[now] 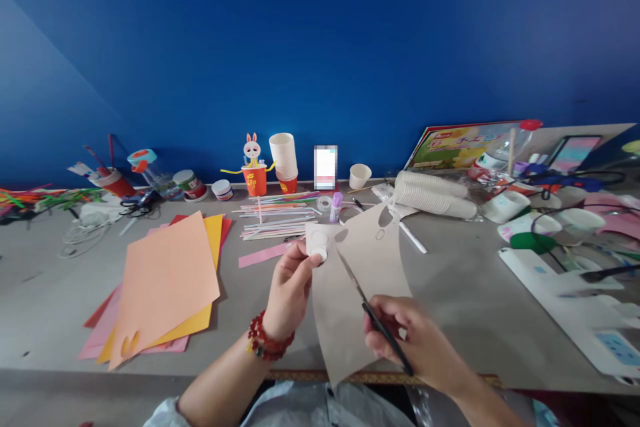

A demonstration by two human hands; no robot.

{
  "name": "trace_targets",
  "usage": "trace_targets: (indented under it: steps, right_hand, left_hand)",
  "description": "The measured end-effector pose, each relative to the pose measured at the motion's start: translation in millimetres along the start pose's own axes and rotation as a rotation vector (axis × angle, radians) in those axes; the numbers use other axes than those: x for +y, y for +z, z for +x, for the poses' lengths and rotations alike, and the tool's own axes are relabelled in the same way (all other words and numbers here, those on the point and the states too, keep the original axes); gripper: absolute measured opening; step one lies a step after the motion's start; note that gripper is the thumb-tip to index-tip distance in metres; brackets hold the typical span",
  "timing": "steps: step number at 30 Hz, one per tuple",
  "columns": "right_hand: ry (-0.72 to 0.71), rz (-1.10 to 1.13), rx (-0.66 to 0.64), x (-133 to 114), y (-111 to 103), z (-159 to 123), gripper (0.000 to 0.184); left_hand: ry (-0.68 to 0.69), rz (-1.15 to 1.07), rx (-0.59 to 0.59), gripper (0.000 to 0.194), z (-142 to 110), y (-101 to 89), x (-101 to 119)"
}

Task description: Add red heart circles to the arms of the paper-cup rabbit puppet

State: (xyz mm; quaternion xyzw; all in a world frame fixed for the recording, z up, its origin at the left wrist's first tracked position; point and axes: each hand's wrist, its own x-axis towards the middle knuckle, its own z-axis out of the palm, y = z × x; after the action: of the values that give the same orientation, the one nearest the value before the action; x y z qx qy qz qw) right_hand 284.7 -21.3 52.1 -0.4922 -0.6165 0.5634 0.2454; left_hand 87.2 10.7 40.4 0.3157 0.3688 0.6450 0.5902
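My left hand (291, 280), a red bead bracelet (270, 340) on its wrist, pinches the upper left corner of a large white paper sheet (357, 280). Under my thumb at that corner is a small round white piece (319, 253); I cannot tell whether it is separate from the sheet. Drawn ovals and cut-away spots show along the sheet's top edge. My right hand (400, 330) is closed around black-handled scissors (370, 313). Their blades point up and left in front of the sheet, with the tips short of my left fingers.
Coloured paper sheets (170, 273) are stacked at left. Behind my hands lie straws (277, 213), a purple glue stick (335, 207) and a pink strip (263, 255). A bunny-topped red cup (255, 180) and stacked paper cups (435, 193) line the back. A power strip (560, 307) lies at right.
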Motion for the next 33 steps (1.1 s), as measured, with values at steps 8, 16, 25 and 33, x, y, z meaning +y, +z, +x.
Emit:
trace_targets:
  steps: [8, 16, 25, 33]
  right_hand:
    - [0.079, 0.165, -0.078, 17.6, 9.5, 5.2, 0.022]
    - [0.017, 0.259, -0.072, -10.9, 10.1, 16.6, 0.035]
    - [-0.03, 0.193, -0.026, -10.5, 7.8, 28.9, 0.046]
    - [-0.008, 0.228, -0.022, -2.0, 7.9, 30.0, 0.039]
  left_hand:
    - [-0.055, 0.032, -0.015, 0.023, 2.7, -0.2, 4.5]
    - [-0.005, 0.076, -0.135, 0.02, 0.3, 2.0, 3.8]
    - [-0.014, 0.107, -0.147, 0.02, -1.3, 1.4, 4.2]
    - [-0.041, 0.094, -0.171, 0.02, -0.7, 0.7, 1.8]
